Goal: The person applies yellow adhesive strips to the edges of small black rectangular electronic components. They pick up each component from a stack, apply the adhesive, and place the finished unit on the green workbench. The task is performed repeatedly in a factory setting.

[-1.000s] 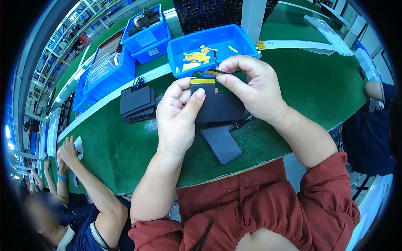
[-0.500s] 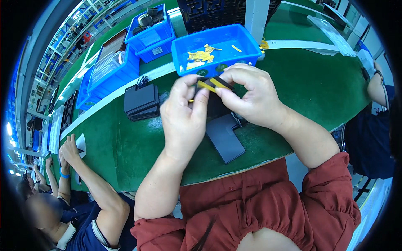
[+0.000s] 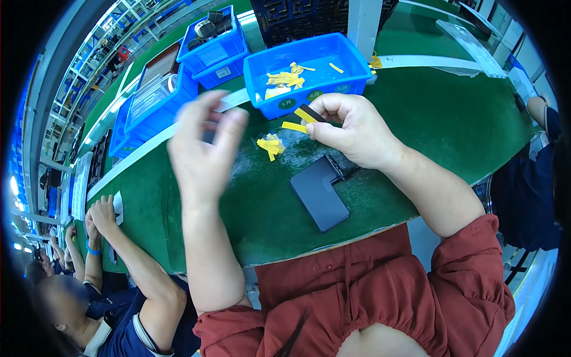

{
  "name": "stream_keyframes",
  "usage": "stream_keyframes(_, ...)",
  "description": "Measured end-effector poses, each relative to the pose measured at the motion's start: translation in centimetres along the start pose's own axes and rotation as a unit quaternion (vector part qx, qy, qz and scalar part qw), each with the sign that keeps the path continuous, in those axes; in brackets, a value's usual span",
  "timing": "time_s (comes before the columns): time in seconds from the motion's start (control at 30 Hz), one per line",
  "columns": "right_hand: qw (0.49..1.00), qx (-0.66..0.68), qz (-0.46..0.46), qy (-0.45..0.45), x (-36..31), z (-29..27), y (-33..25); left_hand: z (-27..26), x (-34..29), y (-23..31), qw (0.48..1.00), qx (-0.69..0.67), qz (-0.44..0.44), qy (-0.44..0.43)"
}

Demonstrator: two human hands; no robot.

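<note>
My right hand [image 3: 351, 128] is closed, pinching a black strip with a yellow stripe [image 3: 310, 114] and a yellow tab [image 3: 294, 127] between thumb and fingers. My left hand [image 3: 205, 149] is apart from it, smeared by motion above the left part of the table; whether it holds anything I cannot tell. A dark L-shaped flat panel [image 3: 321, 193] lies on the green table below my right hand. Between my hands lies a small pile of yellow strips [image 3: 271, 146]. The stack of dark panels is hidden behind my left hand.
A blue bin [image 3: 351, 86] with yellow strips [image 3: 288, 77] stands at the far side of the green table [image 3: 440, 131]. More blue bins [image 3: 217, 50] stand at the far left. A person's hands [image 3: 102, 214] work at the left; another person's arm [image 3: 538, 113] shows at the right.
My left hand has let go of the strips and moved left, over the panel stack. My right hand still pinches them. The pile of yellow strips has come into full view.
</note>
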State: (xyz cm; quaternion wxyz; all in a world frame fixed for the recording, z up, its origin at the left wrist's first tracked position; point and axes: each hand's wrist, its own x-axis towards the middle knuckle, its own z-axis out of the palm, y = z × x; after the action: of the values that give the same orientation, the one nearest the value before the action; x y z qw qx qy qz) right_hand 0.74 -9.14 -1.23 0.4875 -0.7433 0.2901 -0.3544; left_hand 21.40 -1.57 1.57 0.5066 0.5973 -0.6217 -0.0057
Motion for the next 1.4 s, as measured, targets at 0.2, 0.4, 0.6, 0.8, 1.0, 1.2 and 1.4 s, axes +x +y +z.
stream_keyframes(0.2,0.998,0.006,-0.023,-0.061,0.0,-0.2,-0.1,2.6,-1.6,1.8,0.985,-0.076,0.080,-0.133)
stream_keyframes(0.4,0.983,-0.074,-0.170,0.015,0.0,0.0,-0.1,3.1,-1.9,1.2,0.936,-0.281,-0.080,-0.197)
stream_keyframes(0.6,0.964,-0.079,-0.213,0.137,0.1,-0.5,-0.2,3.1,-1.2,0.3,0.900,-0.267,-0.242,-0.244)
stream_keyframes(0.8,0.975,-0.094,-0.167,0.113,0.0,-0.2,-0.3,4.2,-2.4,-1.6,0.929,0.291,-0.012,-0.227)
stream_keyframes(1.0,0.961,-0.112,-0.216,0.135,0.2,-0.3,-0.1,4.0,-3.2,2.6,0.956,0.182,0.064,-0.220)
stream_keyframes(1.2,0.948,-0.128,-0.251,0.150,0.2,-0.3,-0.1,3.6,-4.0,6.0,0.911,0.135,0.108,-0.375)
stream_keyframes(1.4,0.965,-0.062,-0.205,0.149,-0.1,-0.5,-1.0,3.5,-3.0,4.4,0.928,-0.107,-0.070,-0.350)
